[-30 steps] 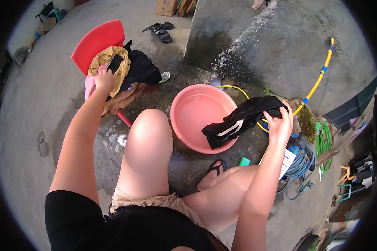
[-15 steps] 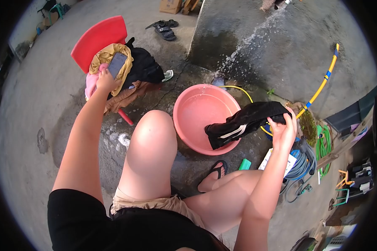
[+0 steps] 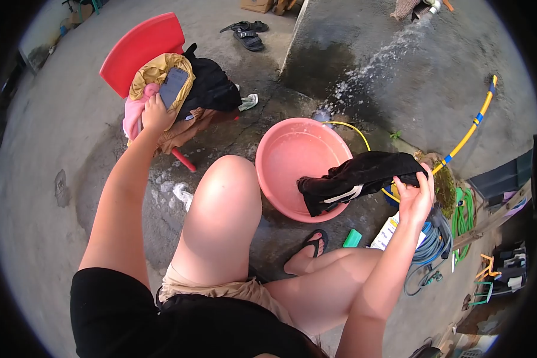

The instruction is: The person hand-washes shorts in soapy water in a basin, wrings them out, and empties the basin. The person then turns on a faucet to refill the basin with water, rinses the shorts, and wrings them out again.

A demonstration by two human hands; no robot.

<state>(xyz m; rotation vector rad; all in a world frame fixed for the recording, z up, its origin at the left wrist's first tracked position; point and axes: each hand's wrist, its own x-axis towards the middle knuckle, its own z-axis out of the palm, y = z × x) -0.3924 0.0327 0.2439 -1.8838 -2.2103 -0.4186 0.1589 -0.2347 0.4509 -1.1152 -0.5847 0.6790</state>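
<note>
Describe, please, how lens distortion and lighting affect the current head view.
In the head view, wide-angle distortion bows the surroundings, with black corners; daylight brightens the raised knee; text on the phone is unreadable; the black cloth hides fold detail.

Phone face brighter; view shifted

Phone [image 3: 172, 87] in left hand [image 3: 156, 113]: face dark at 1.0 s ago, now grey-blue with faint marks. Head view has moved: white pipe end [image 3: 436, 6], out of frame at 1.0 s ago, now visible at top edge. Cardboard box [image 3: 256, 5] now cropped more by that edge.
</note>
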